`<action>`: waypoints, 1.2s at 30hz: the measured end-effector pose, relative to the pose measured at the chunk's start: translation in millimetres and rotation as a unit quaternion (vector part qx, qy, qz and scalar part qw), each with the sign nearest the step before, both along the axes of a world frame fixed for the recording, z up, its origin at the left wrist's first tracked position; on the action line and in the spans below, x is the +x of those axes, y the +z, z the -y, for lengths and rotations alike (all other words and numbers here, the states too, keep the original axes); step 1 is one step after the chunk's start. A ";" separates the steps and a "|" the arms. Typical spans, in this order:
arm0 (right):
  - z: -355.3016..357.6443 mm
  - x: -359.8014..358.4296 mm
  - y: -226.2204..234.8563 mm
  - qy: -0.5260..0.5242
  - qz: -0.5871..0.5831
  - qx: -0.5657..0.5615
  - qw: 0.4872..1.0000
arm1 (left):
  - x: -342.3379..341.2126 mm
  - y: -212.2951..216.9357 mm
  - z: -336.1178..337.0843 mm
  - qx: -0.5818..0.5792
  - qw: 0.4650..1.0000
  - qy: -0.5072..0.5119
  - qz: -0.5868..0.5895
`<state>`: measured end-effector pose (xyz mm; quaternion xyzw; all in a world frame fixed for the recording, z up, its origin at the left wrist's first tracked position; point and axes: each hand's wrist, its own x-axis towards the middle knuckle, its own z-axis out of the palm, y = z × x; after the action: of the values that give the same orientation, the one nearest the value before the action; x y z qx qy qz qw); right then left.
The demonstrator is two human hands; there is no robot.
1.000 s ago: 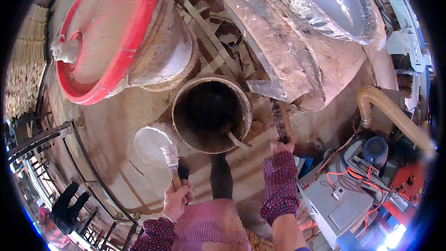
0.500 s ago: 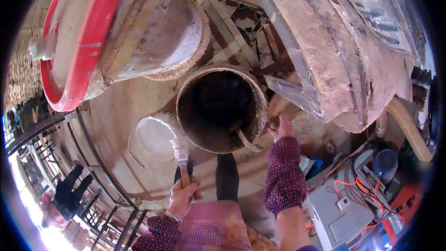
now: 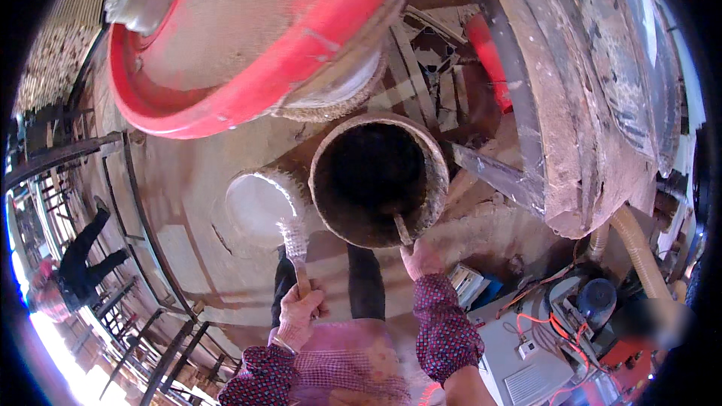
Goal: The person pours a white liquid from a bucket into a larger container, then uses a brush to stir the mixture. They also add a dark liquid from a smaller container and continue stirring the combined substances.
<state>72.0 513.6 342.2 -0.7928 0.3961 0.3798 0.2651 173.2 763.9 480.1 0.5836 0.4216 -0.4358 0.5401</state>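
**Round mould at frame centre, both hands engaged**

The round mould (image 3: 378, 179) sits at centre frame: a dark, deep hollow with a crusted tan rim. The right hand (image 3: 421, 259) is closed on a thin stick (image 3: 401, 230) resting against the lower rim. The left hand (image 3: 299, 314), lower centre, is clamped on the handle of a white-bristled brush (image 3: 293, 239), bristles up, just left of the mould. Against the earlier frame, the mould appears larger and the red-rimmed drum (image 3: 248, 45) fills more of the upper left.
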 end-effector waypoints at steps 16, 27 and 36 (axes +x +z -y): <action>-9.3 137.3 -77.7 -0.066 -0.025 0.034 0.997 | -12.0 -12.3 -46.4 -0.016 0.996 0.090 0.023; -0.1 111.9 -55.8 -0.549 0.159 0.248 0.782 | -9.5 -10.6 -58.7 -0.006 0.991 0.133 0.032; -21.8 98.9 -119.2 -0.635 0.097 0.193 0.742 | -12.4 -19.3 -50.3 -0.002 0.992 0.121 0.024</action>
<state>170.9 535.4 223.0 -0.3225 0.6977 0.1129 0.6296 160.8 814.2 460.8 0.5374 0.4749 -0.3544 0.6001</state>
